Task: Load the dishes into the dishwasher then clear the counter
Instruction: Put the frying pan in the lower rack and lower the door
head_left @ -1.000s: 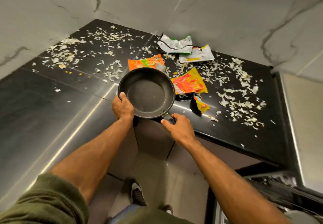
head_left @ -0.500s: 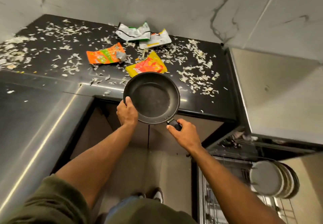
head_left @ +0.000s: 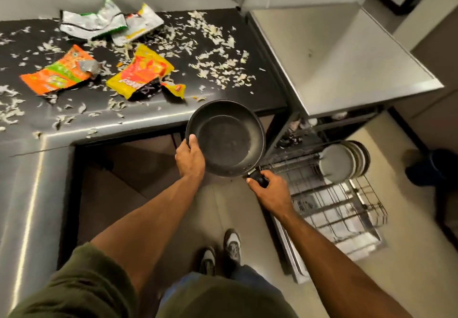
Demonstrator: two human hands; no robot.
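1. I see the left hand gripping the left rim of the black frying pan. The thumb lies over the rim on the inside, and the other fingers are hidden beneath the pan.
2. The right hand is wrapped round the pan's black handle, fingers curled about it at the pan's near right.
3. Both hands hold the pan in the air, mouth up and roughly level. It sits at the near right corner of the dark counter and just left of the pulled-out dishwasher rack. I cannot see anything in the pan.
4. A row of grey plates stands on edge at the far end of the rack. The rest of the wire rack looks blurred to me.
5. A steel-topped unit sits above the rack, to the right of the counter.
6. On the counter lie an orange packet to the left and a torn yellow packet beside it. Farther back, near the wall, a crumpled silver-green packet touches a white-and-yellow packet.
7. Pale chopped scraps are scattered over much of the counter, thickest to the right of the packets.
8. At the near edge of the view I see a green sleeve on the left arm, and two shoes on the floor below.
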